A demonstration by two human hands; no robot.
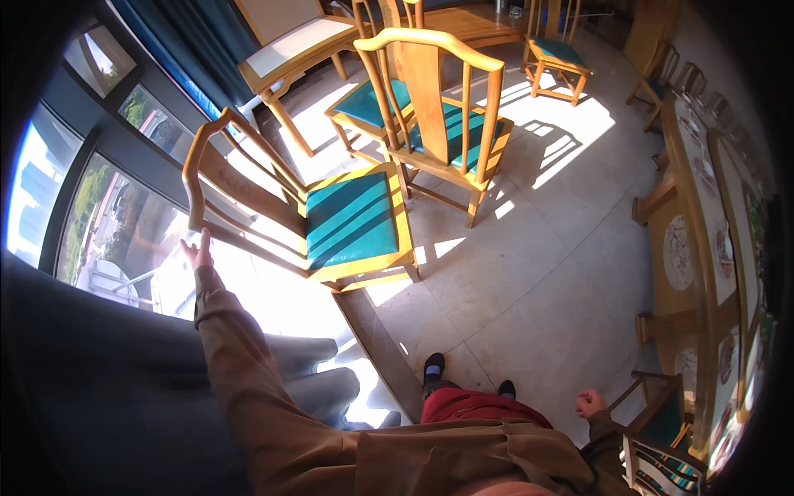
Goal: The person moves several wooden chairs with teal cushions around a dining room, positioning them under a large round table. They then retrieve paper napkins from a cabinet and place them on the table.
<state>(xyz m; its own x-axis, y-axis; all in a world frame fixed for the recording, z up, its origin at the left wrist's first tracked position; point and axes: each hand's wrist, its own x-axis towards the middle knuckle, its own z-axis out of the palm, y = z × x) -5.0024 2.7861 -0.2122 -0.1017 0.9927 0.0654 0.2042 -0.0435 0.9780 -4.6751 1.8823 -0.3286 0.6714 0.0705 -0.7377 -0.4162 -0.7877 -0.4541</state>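
Observation:
My left hand [200,253] reaches out with fingers apart, at the near end of the curved top rail of a wooden chair [193,180]. A fingertip meets or almost meets the rail; I cannot tell if it touches. This chair has a teal padded seat [352,220] striped by shadow, and its back is towards the window. Low at my side, my right hand [590,403] hangs with its fingers loosely curled and nothing visible in it. Close to it stands a dark wooden chair [659,403] by the large dining table.
Another wooden chair [428,99] stands beyond, beside further chairs. A side table [298,46] is near the dark curtain [192,43]. The large dining table [704,260] runs along the right. On my left are the window [118,211] and more dark curtain [111,384].

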